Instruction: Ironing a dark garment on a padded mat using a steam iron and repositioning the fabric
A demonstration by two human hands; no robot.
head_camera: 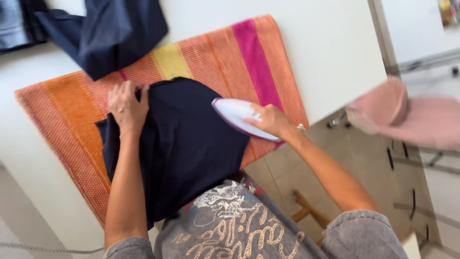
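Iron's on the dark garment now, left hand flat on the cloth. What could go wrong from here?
1. The left hand presses the dark garment flat, not far from the iron in the right hand; a stroke leftward could burn fingers.
2. The iron sits at the garment's right edge, near the table edge; it could slip off.
3. The striped cloth beneath may bunch and press creases in.
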